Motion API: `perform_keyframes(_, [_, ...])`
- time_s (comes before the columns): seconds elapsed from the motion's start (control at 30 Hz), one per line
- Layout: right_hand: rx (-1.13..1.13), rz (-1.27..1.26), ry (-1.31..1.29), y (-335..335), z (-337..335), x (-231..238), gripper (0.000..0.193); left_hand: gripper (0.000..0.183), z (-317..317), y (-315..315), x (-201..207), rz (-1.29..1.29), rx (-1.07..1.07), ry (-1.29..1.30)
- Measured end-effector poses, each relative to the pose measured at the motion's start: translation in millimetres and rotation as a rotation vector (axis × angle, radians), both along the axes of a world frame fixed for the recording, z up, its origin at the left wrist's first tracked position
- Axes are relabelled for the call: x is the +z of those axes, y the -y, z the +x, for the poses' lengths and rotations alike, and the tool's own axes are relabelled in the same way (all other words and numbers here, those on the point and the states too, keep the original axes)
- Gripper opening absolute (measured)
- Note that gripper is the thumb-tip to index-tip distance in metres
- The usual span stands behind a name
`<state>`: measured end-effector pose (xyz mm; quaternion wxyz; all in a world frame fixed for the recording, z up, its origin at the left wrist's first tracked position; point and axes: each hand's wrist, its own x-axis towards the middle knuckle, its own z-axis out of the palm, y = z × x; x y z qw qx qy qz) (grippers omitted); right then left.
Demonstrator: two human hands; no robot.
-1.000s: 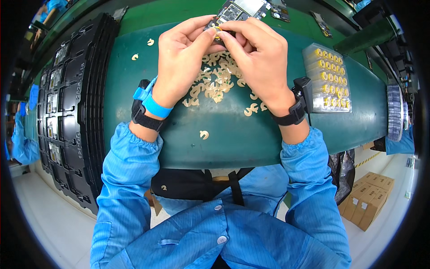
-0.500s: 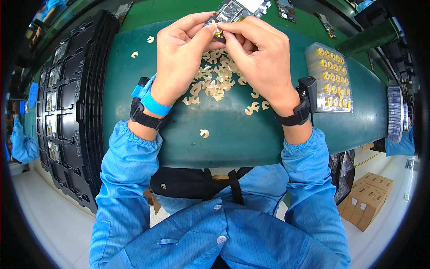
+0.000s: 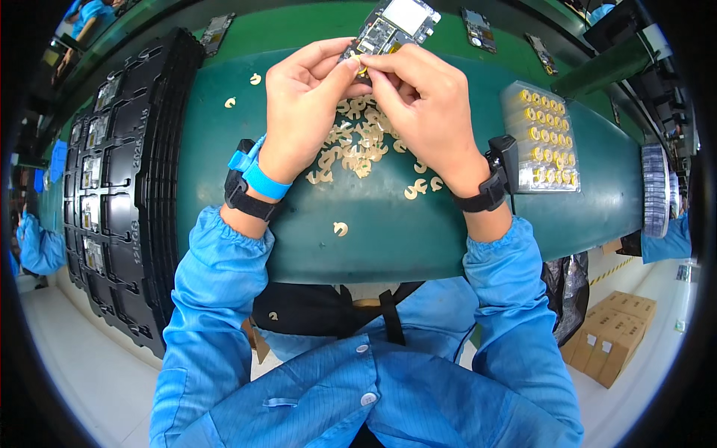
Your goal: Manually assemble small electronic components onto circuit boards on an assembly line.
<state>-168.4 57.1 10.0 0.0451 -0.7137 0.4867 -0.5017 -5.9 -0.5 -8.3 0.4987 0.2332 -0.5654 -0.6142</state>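
Note:
At the far side of the table, a circuit board [image 3: 385, 36] with a silver shield plate is gripped at its near end by my left hand [image 3: 302, 93], thumb on top. My right hand [image 3: 426, 101] is closed in a pinch at that same end, its thumb and forefinger on a small round yellow-rimmed part [image 3: 363, 69]. This part lies against the board beside my left thumb; the fingertips hide most of it. Below both hands, a loose heap of pale C-shaped pieces [image 3: 358, 142] is spread on the green table mat [image 3: 396, 239].
A clear tray [image 3: 539, 134] with rows of yellow-rimmed round parts stands at the right. Stacked black trays [image 3: 123, 194] holding boards rise at the left. More boards [image 3: 478, 30] lie on the green strip beyond. Cardboard boxes [image 3: 612, 336] sit on the floor at right.
The surroundings have shifted slightly in view, and more of the circuit board shows above my hands. Both hands keep their hold at its near end, with the right fingers slightly further left.

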Motion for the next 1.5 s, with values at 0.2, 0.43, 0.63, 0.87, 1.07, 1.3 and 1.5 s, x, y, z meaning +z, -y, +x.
perform_keyframes(0.2, [-0.056, -0.048, 0.101, 4.1, 2.6, -5.0, 0.016, 0.030, 0.0, 3.2, -1.6, 0.020, -0.009, -0.084])
perform_keyframes(0.43, [-0.032, 0.183, 0.628, 10.6, -5.1, -5.6, 0.038, 0.032, 1.4, 4.2, 1.1, 0.032, -0.024, -0.123])
perform_keyframes(0.63, [0.030, 0.199, 0.788, 21.7, -7.3, -9.3, 0.048, 0.038, 0.3, 8.9, -7.8, 0.036, -0.053, -0.136])
perform_keyframes(0.87, [-0.289, 0.249, 0.562, 148.6, -49.9, -44.6, 0.043, 0.049, 1.0, 13.6, -15.8, -0.111, 0.281, 0.093])
perform_keyframes(1.07, [-0.723, 0.365, -0.406, 154.5, -98.3, -17.3, 0.024, 0.045, 8.5, 17.1, -17.9, -0.133, 0.291, 0.238])
perform_keyframes(1.3, [-1.074, 0.930, -0.302, 139.2, -243.7, -38.1, 0.058, 0.036, -2.9, 17.2, -17.2, -0.150, 0.241, 0.190])
perform_keyframes(1.5, [-0.836, 0.699, 0.148, 148.8, -198.4, -2.3, 0.057, 0.030, -1.9, 14.2, -21.8, -0.188, 0.179, 0.162])
